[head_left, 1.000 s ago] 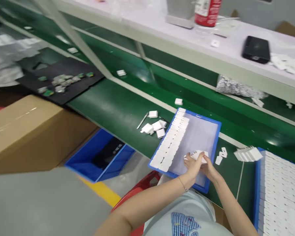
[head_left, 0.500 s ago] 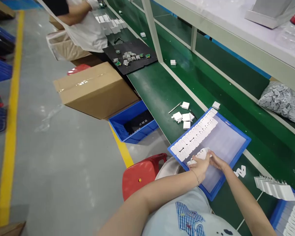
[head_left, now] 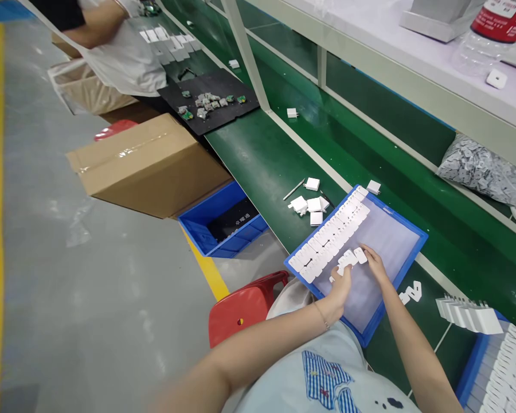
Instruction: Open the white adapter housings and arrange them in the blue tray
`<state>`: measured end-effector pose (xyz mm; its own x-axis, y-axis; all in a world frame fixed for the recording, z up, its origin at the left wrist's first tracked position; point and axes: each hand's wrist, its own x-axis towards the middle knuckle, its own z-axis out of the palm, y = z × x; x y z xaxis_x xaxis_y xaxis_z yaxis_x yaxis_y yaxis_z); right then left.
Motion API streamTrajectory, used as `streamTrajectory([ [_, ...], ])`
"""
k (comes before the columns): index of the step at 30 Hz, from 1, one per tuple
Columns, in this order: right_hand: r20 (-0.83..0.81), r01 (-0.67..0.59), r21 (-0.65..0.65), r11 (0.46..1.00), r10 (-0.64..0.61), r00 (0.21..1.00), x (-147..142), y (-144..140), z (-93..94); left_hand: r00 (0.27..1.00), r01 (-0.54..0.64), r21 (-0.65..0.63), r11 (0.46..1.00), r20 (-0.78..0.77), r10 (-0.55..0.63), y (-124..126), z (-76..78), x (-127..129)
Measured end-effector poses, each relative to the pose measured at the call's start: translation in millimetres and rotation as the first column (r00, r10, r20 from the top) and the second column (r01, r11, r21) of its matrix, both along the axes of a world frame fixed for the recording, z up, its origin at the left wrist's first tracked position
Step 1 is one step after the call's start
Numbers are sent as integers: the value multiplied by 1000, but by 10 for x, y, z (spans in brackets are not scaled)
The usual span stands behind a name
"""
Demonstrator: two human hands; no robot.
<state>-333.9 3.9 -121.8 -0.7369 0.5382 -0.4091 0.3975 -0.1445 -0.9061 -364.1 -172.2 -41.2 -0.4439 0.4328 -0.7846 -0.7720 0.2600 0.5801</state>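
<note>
A blue-framed tray (head_left: 395,275) lies at a slant on the green bench, with rows of small white plastic covers (head_left: 327,238) along its left side. Over the tray, my left hand (head_left: 340,289) is closed around several loose white covers (head_left: 346,261), fanned out past the fingers. Just to the right, my right hand (head_left: 375,265) pinches one single white cover (head_left: 360,255) at its edge. That cover is very near the others, and I cannot tell whether they touch.
White charger bodies (head_left: 313,205) and a thin stick (head_left: 293,189) lie beyond the tray. Stacked chargers (head_left: 468,314) and a second tray (head_left: 473,364) are at the right. A shelf (head_left: 370,54) overhangs the bench. A co-worker (head_left: 112,51) sits at far left, near a carton (head_left: 155,166).
My hands have moved apart. The right hand now holds one cover away from the stack, while the left keeps the rest. The whole view has shifted slightly.
</note>
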Motion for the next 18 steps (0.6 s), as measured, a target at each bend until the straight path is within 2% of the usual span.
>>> streamTrajectory([
  [4, -16, 81, 95, 992, -80, 997, -4, 24, -44, 995, -31, -29, 999, 89, 34, -349, 120, -65],
  [8, -18, 104, 115, 988, -103, 995, 14, -21, -45, 971, 0, -10, 1000, 238, 2, -556, 43, -93],
  [12, -10, 65, 115, 991, -65, 998, -62, -152, -84, 948, 12, 18, 1000, 318, -18, -498, -169, -93],
  [15, -16, 36, 126, 991, -34, 999, -144, -278, -127, 962, -23, 35, 999, 271, 13, -409, -295, -100],
  [18, -32, 31, 134, 990, -27, 999, -192, -373, -152, 981, -32, 43, 999, 191, 23, -420, -340, -125],
])
